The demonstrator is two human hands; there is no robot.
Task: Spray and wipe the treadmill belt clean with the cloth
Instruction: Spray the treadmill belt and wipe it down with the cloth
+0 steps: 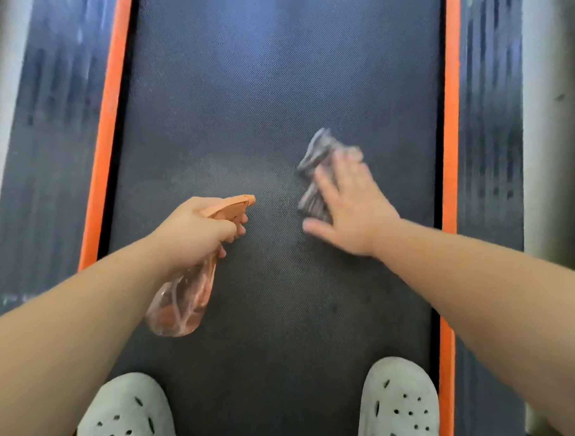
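Belt (pixel 285 86) between orange strips (pixel 449 126), pale clogs (pixel 399 410) atop

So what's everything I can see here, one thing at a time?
treadmill belt: one, dark grey, down the middle of the view
edge strips: two, orange, one along each side of the belt
side rails: two, dark and ribbed, outside the strips
spray bottle: one, translucent orange, held above the belt's left part, nozzle pointing forward
cloth: one, grey, bunched, on the belt right of centre
clogs: two, pale with holes, on the belt at the bottom edge
left hand: one, grips the spray bottle
right hand: one, fingers spread, presses on the cloth
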